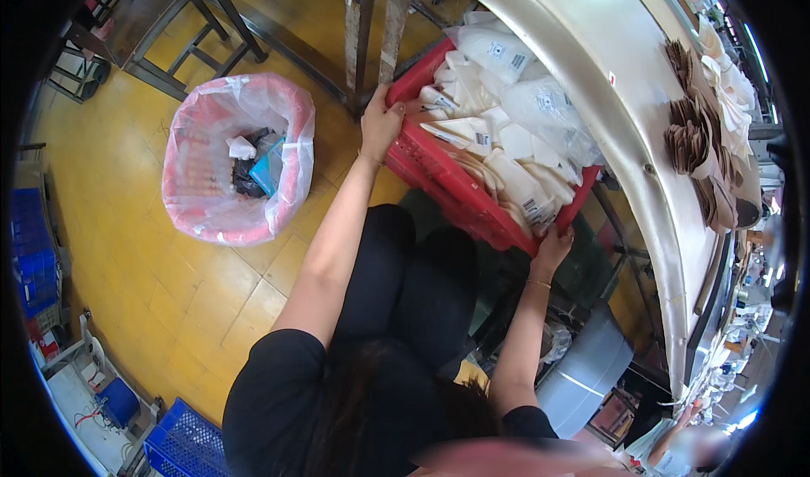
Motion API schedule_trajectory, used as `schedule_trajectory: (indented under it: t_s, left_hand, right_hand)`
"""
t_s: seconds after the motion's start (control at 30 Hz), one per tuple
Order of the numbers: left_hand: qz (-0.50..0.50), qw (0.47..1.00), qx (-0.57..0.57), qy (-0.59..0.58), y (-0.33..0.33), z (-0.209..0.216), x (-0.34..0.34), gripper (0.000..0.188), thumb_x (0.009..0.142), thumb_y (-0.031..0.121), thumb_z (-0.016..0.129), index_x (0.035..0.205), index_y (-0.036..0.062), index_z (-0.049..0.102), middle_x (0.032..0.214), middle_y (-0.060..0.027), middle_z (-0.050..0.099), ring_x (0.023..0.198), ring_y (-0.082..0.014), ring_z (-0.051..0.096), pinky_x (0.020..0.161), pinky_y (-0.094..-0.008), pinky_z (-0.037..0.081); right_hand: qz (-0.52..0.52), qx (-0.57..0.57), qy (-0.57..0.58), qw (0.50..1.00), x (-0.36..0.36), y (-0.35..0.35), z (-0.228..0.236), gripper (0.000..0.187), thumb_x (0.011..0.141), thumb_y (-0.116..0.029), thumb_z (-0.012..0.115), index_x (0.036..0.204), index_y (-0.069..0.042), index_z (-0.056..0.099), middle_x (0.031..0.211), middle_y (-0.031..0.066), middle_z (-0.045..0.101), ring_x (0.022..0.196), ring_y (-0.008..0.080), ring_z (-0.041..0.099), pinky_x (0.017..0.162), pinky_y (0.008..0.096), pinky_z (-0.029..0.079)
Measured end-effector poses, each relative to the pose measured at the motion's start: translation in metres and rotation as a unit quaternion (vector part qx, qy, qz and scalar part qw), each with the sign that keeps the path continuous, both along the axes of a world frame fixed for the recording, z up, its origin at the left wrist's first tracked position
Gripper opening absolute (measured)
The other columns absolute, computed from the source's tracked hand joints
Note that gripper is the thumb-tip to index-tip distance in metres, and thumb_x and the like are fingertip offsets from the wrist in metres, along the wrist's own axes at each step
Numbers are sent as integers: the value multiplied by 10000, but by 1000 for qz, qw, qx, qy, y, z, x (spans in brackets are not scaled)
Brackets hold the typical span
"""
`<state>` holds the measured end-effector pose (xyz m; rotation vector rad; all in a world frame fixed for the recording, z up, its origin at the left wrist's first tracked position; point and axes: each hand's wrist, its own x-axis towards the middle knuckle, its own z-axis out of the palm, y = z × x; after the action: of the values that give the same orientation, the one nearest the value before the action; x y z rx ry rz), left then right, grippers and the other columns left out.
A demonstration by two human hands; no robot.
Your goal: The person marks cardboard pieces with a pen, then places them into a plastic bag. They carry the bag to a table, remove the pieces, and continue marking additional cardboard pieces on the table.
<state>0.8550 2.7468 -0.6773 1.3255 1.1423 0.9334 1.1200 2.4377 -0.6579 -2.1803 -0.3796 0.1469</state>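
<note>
around the red crate (447,188) stand a pale table (582,21) and lined bin (192,169).

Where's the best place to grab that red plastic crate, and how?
Probably grip the red plastic crate by its rim at both ends, coming from the wearer's side: its long wall faces them, and pale, flat pieces fill the middle. The left hand and right hand hold its near corners.

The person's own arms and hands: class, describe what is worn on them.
Short black sleeves leave the forearms bare. The left hand and right hand wear no gloves. A thin bracelet circles the right wrist; a fainter thin band shows at the left wrist.
</note>
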Motion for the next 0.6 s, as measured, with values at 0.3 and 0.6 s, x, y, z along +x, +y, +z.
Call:
schedule_trajectory:
  t_s: [0.3, 0.6]
  left_hand:
    - [-17, 982, 177, 71, -2, -10, -19, 427, 868, 118, 572, 1271, -6, 506, 1151, -208, 619, 1085, -343, 596, 940, -405, 444]
    - [-155, 855, 293, 398, 10, -14, -44, 442, 943, 211, 525, 1276, -77, 488, 1231, -286, 554, 1182, -419, 508, 1007, -467, 408]
  right_hand:
    - [19, -67, -79, 994, -24, -7, 0, 444, 877, -193, 575, 1239, 15, 424, 1002, 253, 633, 920, 423, 620, 802, 456, 487]
    - [43, -172, -153, 972, -55, -16, -34, 359, 915, -246, 524, 1183, -16, 591, 1123, 253, 602, 1114, 447, 524, 914, 515, 443]
